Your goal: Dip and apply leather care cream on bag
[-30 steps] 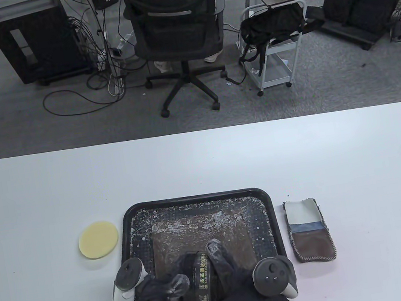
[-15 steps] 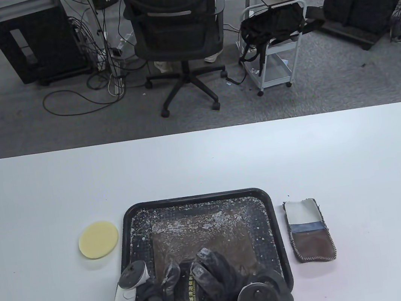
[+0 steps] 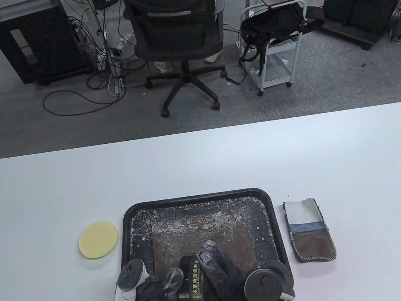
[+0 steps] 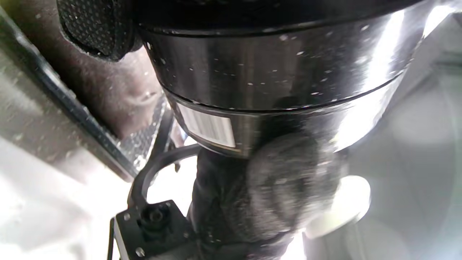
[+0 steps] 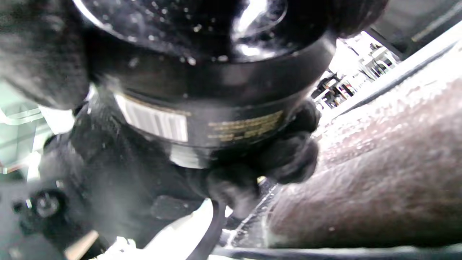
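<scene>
A black jar of leather care cream with gold lettering lies tilted over the tray's near edge, held between both hands. My left hand grips the jar's body from the left. My right hand wraps its fingers over the lid end. The jar fills the left wrist view, barcode showing; in the right wrist view the jar has its lid end at the top. The brown leather bag lies flat in the black tray, flecked with white cream. A round yellow sponge sits left of the tray.
A folded cloth, white, blue and brown, lies right of the tray. Beyond the white table stand an office chair, a cart with a black backpack, and dark cabinets.
My right hand has rolled over the jar's lid end, then turned back a little, so the jar's gold label has shifted. The left hand has stayed on the jar's body.
</scene>
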Tool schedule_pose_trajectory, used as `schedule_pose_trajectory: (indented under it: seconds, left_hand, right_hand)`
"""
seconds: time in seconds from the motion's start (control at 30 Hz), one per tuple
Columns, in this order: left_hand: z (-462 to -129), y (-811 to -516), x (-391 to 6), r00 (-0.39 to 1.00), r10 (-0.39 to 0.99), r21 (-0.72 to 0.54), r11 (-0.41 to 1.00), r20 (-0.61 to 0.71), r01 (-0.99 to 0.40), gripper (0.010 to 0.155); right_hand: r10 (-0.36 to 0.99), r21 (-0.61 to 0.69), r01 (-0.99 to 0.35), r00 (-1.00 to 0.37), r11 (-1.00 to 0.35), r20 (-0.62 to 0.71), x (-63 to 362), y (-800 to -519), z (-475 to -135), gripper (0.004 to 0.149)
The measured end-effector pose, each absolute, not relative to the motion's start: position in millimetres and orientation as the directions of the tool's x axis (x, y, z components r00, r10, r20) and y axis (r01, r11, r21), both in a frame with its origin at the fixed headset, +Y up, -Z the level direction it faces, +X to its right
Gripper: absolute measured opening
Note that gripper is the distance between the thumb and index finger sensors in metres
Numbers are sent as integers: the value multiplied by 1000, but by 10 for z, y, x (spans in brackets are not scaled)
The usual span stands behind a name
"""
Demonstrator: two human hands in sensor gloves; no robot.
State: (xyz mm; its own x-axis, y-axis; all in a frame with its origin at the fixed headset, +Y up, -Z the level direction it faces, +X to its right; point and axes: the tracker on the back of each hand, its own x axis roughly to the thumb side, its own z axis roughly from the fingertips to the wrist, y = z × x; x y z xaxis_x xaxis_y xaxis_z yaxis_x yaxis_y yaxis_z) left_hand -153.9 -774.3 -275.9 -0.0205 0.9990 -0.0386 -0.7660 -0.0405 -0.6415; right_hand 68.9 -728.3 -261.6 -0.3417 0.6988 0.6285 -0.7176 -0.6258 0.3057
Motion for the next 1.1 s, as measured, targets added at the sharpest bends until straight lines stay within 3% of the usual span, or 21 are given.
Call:
schedule_pose_trajectory:
  seconds: [0.23,0.33,0.4,0.67,0.83,1.1]
  left_hand:
    - [-2716,-7473,-1560,88,936,-507,262,342,-821,115]
    - [-2669,-7342,-1566,125,869,-442,362,479,-821,116]
    - [-2649,-7304,-1578,158,846,-410,400,510,-820,117]
    - [-2638,-7266,-1607,188,829,-380,428,527,-820,118]
    - [-2680,-7273,-1660,196,868,-356,380,457,-853,115]
    - [-2752,-7072,-2202,486,767,-122,578,420,-807,115]
  right_hand:
    - [921,494,-816,-114,-300,372,757,-7405,-2721,114]
    - [972,572,-811,15,-125,233,757,-7480,-2749,114]
    - [980,592,-802,49,-78,195,750,-7494,-2756,113]
    - [984,616,-786,64,-52,166,737,-7520,-2759,113]
    - [986,618,-783,44,-64,158,730,-7548,-2772,110]
    - [971,499,-852,-43,-160,237,950,-7498,-2842,102]
